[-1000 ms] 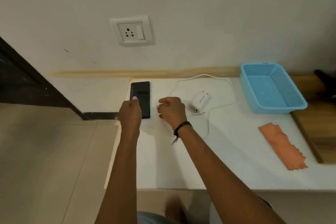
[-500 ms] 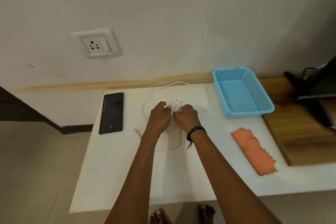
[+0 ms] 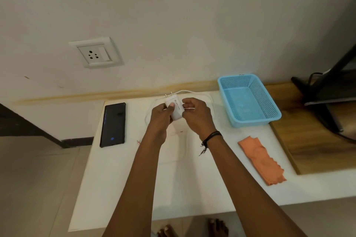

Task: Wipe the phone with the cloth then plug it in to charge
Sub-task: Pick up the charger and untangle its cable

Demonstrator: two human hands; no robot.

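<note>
Our bare feet [image 3: 192, 230] show below the near edge of the white bench [image 3: 173, 188], and both forearms reach out over it. Our left hand [image 3: 160, 116] and right hand [image 3: 195, 115] are together, both clamped on the white charger [image 3: 176, 109], lifted with its two pins pointing up and away. Its white cable [image 3: 192, 91] loops back onto the bench behind our hands; if we carry the charger to the wall, the loop may drag or snag, and the loose end near the phone [image 3: 113, 124] could slide off. The phone lies flat, screen up, well left of our hands, near the bench's left edge, so a tug could nudge it over. The orange cloth [image 3: 262, 161] lies to the right, a blue basket [image 3: 248, 102] beyond it. Farther off, the wall socket [image 3: 95, 54] sits on the pale wall, up and to the left, so we will need to stretch
</note>
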